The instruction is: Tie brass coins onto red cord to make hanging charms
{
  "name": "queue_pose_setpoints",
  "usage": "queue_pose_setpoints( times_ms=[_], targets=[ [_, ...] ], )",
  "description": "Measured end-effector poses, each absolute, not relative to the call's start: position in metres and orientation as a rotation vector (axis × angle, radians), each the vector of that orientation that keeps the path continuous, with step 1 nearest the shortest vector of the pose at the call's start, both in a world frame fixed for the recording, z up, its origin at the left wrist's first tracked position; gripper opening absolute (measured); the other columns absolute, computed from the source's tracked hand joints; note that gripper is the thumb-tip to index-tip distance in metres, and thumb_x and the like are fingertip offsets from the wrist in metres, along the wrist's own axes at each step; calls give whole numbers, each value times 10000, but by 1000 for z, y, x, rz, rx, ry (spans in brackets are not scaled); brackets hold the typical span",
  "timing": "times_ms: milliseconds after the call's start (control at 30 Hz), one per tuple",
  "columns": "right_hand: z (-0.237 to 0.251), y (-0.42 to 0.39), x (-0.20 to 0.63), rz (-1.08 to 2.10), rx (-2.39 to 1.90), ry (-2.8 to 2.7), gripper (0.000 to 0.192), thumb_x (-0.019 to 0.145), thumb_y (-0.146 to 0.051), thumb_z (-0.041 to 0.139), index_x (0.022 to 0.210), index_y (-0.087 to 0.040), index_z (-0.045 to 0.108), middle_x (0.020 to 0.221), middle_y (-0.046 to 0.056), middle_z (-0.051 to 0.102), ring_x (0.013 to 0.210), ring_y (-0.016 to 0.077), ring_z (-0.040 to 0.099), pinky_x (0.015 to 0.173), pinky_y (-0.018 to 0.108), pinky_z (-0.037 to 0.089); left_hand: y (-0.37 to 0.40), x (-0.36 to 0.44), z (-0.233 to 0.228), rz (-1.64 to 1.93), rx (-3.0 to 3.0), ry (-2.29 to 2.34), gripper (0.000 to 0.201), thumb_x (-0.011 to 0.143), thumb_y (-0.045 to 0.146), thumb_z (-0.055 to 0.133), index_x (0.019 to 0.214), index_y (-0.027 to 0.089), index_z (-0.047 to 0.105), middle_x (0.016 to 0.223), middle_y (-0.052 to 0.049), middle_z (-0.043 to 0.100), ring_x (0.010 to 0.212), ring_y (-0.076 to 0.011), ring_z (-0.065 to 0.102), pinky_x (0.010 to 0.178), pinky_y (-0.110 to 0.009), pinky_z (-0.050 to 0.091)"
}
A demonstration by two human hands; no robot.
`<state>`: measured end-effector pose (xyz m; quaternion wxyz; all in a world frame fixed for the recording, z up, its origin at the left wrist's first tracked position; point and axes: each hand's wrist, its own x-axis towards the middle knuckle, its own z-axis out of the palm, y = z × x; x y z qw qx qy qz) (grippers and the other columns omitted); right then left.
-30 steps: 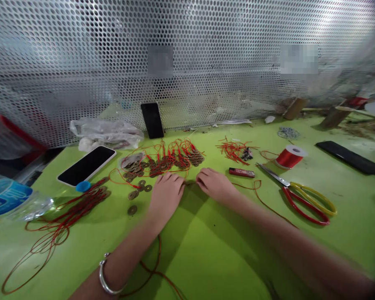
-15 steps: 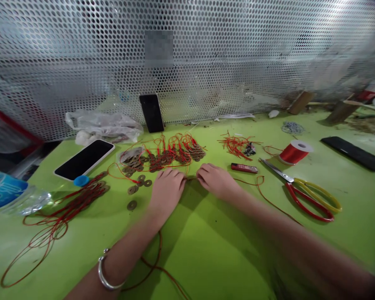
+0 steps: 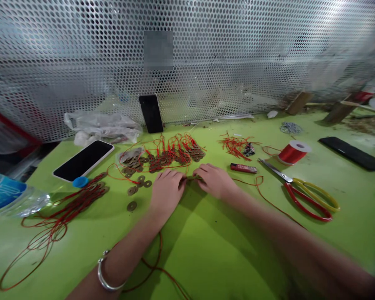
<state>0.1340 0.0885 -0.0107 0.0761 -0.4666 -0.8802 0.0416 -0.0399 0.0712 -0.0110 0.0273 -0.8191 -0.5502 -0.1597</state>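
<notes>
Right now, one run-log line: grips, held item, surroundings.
left grip: on thin reddish cord | right grip: on same cord | beyond: round brown holed coins | right: red-and-yellow-handled metal scissors, untouched

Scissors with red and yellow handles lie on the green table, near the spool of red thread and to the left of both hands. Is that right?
Not quite: the head view shows the scissors to the right of both the left hand and the right hand. They do lie on the green table, near the spool of red thread.
</notes>
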Motion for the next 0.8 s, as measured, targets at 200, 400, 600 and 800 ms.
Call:
queue_pose_setpoints(
  times_ms=[200, 400, 600, 800],
  targets=[
    [-12, 89, 131, 143, -1390, -2634, 198, 906, -213, 443, 967, -163, 625, 944, 71, 609, 878, 179, 549, 751, 284, 410, 71, -42, -10, -480, -2557, -1642, 146, 862, 222, 526, 904, 205, 664, 900, -31, 703, 891, -225, 569, 757, -350, 391],
    [-10, 89, 129, 112, -1401, -2643, 207, 911, -216, 444, 963, -159, 636, 933, 76, 623, 878, 185, 559, 759, 289, 415, 71, -43, -7, -420, -2643, -1487, 167, 877, 210, 498, 922, 208, 659, 915, -28, 698, 918, -230, 548, 755, -360, 373],
    [-10, 89, 129, 103, -1410, -2650, 215, 917, -225, 438, 957, -160, 639, 933, 73, 624, 878, 181, 565, 747, 281, 417, 70, -43, -7, -396, -2662, -1441, 152, 861, 192, 517, 901, 197, 664, 900, -31, 696, 905, -232, 549, 745, -360, 380],
    [-12, 89, 130, 98, -1390, -2633, 194, 907, -227, 461, 951, -158, 637, 927, 70, 626, 866, 181, 565, 735, 280, 414, 69, -45, -11, -528, -2579, -1475, 196, 869, 181, 488, 983, 194, 646, 941, -30, 702, 895, -216, 562, 767, -348, 396]
  ],
)
